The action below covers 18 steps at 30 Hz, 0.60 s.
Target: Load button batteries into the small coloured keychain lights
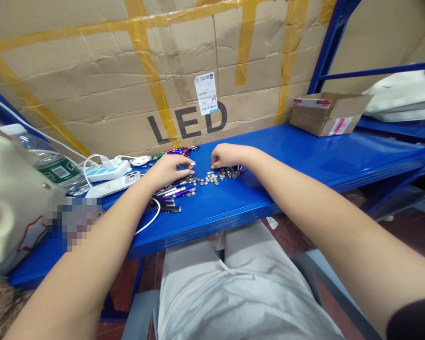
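Observation:
My left hand is closed round a small metal tube, its silver end showing between thumb and fingers. Low over the table, my right hand has its fingertips pressed together beside a scatter of small round button cells; whatever they pinch is too small to make out. Just right of the cells, under my right wrist, lies a pile of dark, shiny small parts. Several slim metal tubes, silver, purple and black, lie below my left hand. More coloured tubes rest behind it.
The blue table backs onto a large cardboard sheet marked LED. At left are a power strip, a phone, a plastic bottle, a cream bag and a white cable. An open carton stands back right.

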Each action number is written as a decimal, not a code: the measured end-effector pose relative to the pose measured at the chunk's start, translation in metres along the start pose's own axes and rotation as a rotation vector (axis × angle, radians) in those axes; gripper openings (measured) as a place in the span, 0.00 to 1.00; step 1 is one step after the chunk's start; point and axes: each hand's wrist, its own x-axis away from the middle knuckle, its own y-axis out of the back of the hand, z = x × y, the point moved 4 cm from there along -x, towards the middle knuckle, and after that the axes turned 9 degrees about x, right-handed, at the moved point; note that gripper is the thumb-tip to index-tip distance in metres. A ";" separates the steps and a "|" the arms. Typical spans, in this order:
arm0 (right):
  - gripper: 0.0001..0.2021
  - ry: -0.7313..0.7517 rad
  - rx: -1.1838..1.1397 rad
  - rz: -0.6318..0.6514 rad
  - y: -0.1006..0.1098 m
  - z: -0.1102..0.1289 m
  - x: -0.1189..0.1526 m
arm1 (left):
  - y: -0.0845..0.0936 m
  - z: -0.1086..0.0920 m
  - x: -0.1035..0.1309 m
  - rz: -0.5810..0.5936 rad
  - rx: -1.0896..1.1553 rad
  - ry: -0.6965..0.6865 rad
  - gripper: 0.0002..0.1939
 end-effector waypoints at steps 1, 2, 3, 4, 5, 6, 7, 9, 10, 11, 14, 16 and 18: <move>0.12 0.004 0.017 -0.001 0.000 0.001 0.000 | 0.000 0.000 0.000 0.001 -0.003 -0.001 0.13; 0.12 0.011 0.030 -0.002 0.001 0.002 0.001 | 0.000 0.000 0.000 0.002 -0.006 -0.002 0.13; 0.12 0.019 0.039 -0.002 0.001 0.003 0.001 | 0.000 0.000 0.000 0.002 -0.010 -0.004 0.13; 0.12 0.025 0.043 -0.004 0.000 0.004 0.001 | 0.000 0.000 0.000 0.002 -0.013 -0.006 0.13; 0.12 0.031 0.042 -0.006 0.000 0.005 0.001 | 0.001 -0.001 0.000 0.003 -0.016 -0.008 0.13; 0.12 0.036 0.037 -0.010 0.000 0.005 0.001 | 0.001 -0.001 0.000 0.002 -0.019 -0.009 0.13; 0.12 0.043 0.028 -0.015 0.000 0.006 0.001 | 0.001 -0.001 0.001 0.001 -0.023 -0.011 0.13; 0.10 0.059 0.004 -0.026 -0.001 0.006 0.000 | 0.001 -0.001 0.001 -0.001 -0.030 -0.012 0.13; 0.10 0.067 -0.008 -0.031 -0.001 0.006 0.000 | 0.001 -0.001 0.001 -0.002 -0.031 -0.013 0.13; 0.10 0.074 -0.020 -0.036 -0.002 0.006 -0.001 | 0.001 -0.001 0.001 -0.002 -0.032 -0.015 0.13; 0.11 0.078 -0.046 -0.052 -0.002 0.005 -0.002 | 0.001 0.000 0.001 0.000 -0.034 -0.019 0.14; 0.12 0.071 -0.044 -0.051 -0.001 0.004 -0.002 | 0.001 -0.001 0.001 0.003 -0.035 -0.016 0.14; 0.12 0.054 -0.020 -0.042 -0.001 0.003 -0.001 | 0.001 -0.001 0.001 0.007 -0.036 -0.011 0.14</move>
